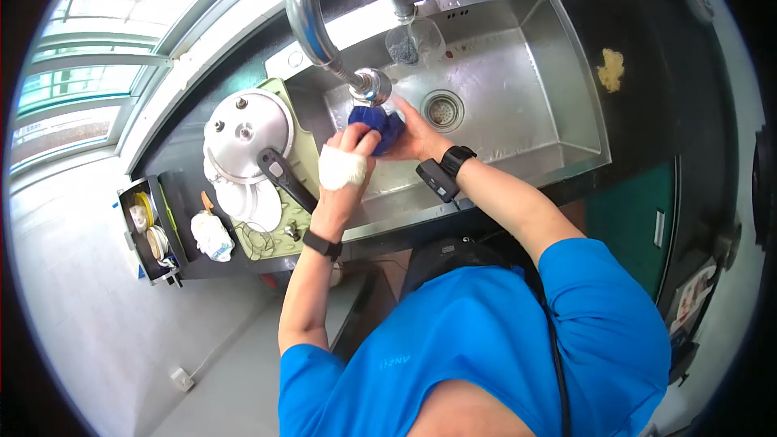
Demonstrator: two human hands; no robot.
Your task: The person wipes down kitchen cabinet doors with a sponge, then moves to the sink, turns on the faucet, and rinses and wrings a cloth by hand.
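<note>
Under the spray head of the faucet, a dark blue item is held between both hands over the left part of the steel sink. My left hand, with a white wrapping across its back, has its fingers curled on the blue item's near side. From the right, my right hand wraps round its other side, the fingers partly hidden. What the blue item is cannot be made out. Behind the hands, a clear bowl with something dark in it sits beneath a second tap.
Left of the sink, a silver pot lid with a black handle and white dishes rest on a green mat. A white cloth and a dark rack are further left. Yellowish scraps lie on the right counter.
</note>
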